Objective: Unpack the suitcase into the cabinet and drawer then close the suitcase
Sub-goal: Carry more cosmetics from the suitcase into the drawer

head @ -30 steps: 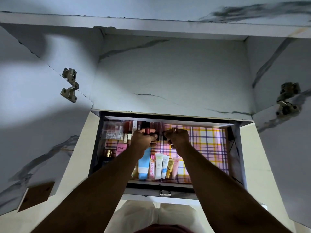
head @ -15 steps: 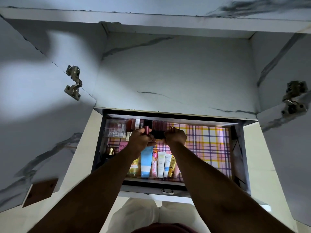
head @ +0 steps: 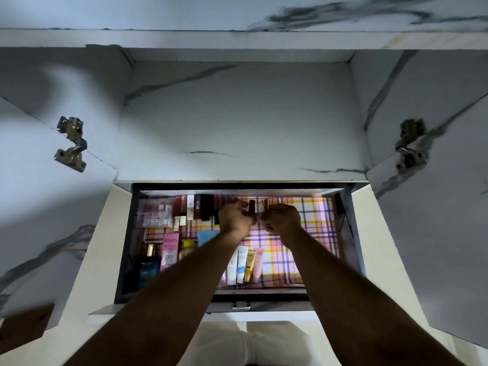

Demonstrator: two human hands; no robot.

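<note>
Open drawer point(head: 124, 260) below cabinet point(head: 237, 122). Lipsticks point(head: 196, 207) along back edge, left half. Perfume bottle point(head: 148, 262) at front-left corner; Pond's box point(head: 169, 250) just right of it. Tubes point(head: 244, 264) at front edge, centre. Both hands point(head: 235, 216) point(head: 282, 219) over back centre.

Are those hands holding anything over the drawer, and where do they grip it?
Each holds a slim tube by its lower end: left hand a dark red one, right hand a coppery one.
</note>
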